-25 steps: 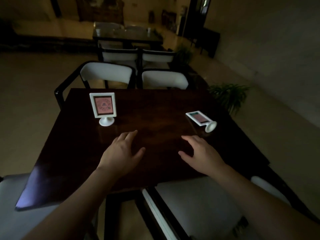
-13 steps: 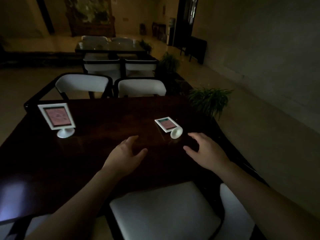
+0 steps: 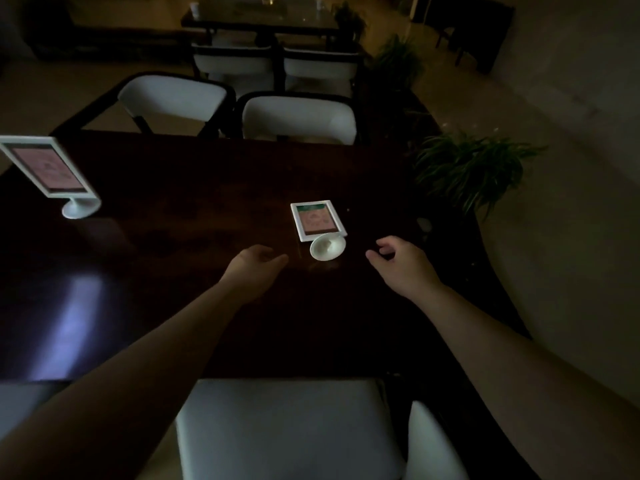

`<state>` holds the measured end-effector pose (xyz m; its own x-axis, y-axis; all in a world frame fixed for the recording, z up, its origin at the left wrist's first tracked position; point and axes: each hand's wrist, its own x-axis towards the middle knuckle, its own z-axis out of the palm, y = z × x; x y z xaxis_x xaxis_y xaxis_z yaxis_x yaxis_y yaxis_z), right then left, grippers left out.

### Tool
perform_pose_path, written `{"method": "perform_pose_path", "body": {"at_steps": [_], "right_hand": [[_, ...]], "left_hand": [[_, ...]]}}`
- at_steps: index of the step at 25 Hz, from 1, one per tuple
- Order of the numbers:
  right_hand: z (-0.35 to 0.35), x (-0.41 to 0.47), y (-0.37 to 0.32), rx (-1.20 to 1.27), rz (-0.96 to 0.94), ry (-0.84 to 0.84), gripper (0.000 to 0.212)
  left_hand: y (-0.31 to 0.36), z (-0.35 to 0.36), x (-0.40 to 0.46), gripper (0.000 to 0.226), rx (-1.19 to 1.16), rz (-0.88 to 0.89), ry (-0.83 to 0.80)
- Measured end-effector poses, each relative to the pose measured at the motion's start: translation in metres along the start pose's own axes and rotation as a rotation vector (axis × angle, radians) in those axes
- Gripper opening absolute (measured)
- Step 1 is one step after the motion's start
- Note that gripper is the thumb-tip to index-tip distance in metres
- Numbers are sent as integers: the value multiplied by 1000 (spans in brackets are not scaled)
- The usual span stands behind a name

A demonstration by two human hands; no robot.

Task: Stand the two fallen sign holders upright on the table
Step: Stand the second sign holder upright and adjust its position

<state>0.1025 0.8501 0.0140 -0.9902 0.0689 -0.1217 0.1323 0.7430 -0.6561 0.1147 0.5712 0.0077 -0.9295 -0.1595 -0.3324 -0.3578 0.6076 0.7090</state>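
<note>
Head view: fallen sign holder (image 3: 318, 225) lies flat mid-table, between empty, loosely spread left hand (image 3: 254, 270) and right hand (image 3: 403, 263). Risk: nudging its round base skids it rightward off the table (image 3: 180, 244).

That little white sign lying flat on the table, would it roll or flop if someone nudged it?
The fallen sign holder looks like stiff plastic, so it probably won't flop. Its round foot is tipped on edge, so a nudge might swing it in an arc. Once upright, the tall frame over a small foot could tip easily.
</note>
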Motion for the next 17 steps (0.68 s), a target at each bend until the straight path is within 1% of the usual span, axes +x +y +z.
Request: {"method": "perform_pose_path", "body": {"at_steps": [2,6,8,10,12,14,17], "right_hand": [[10,30,2,90,47,-12,43],[33,78,5,308,204,-55,22],[42,94,8,407,287,-86,29],[51,107,10,475,346,-130,39],[62,117,13,536,399,-170,44],[73,123,14,583,437,-212,41],[87,131,10,659,474,-233,33]], "left_hand": [[1,12,30,46,-85,-92,8],[0,33,83,26,-291,-251,-26],[3,44,101,19,-414,-309,-62],[3,53,118,18,-487,-317,-90],[2,61,132,28,-560,-309,-121],[4,68,142,34,-653,-319,-131],[7,77,150,26,-727,-325,-118]]}}
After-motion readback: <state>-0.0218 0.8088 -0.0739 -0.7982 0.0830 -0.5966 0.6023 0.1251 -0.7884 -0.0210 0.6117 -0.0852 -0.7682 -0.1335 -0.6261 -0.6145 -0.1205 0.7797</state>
